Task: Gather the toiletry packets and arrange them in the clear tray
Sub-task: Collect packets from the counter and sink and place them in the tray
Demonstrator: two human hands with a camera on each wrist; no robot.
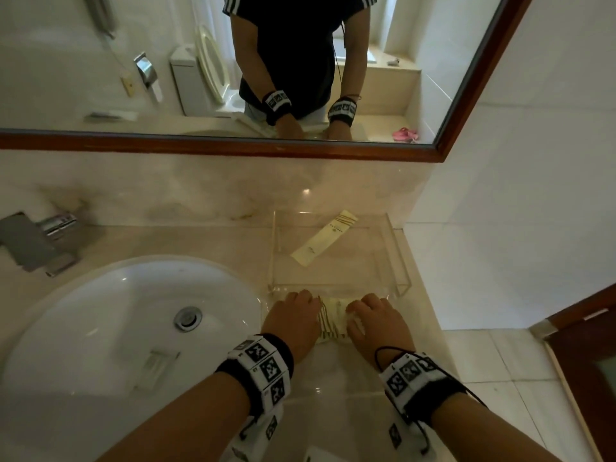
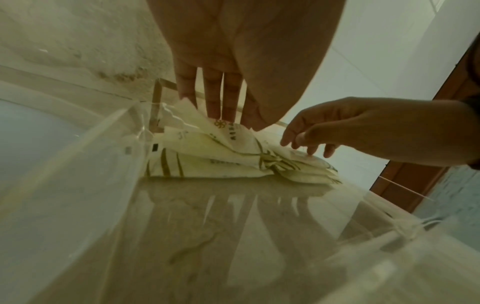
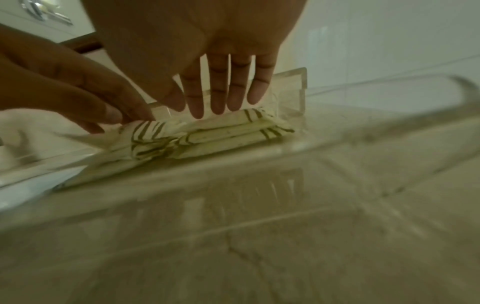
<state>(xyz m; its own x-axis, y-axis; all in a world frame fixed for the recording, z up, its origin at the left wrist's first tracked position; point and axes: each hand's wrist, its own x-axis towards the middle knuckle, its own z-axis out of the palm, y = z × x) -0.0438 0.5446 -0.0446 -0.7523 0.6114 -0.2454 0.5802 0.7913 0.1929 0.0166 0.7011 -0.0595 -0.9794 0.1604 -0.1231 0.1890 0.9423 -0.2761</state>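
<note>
While both hands press down on a stack of cream packets with brown stripes, the stack lies at the near end of the clear tray on the marble counter. The left hand covers the stack's left end with straight fingers, their tips on the top packet. The right hand rests on the right end, its fingers likewise straight and slightly spread; neither hand curls round a packet. One more long packet lies aslant in the far half of the tray, well apart from the stack. A white sink sits left of the tray, a tap behind it, and a mirror above.
</note>
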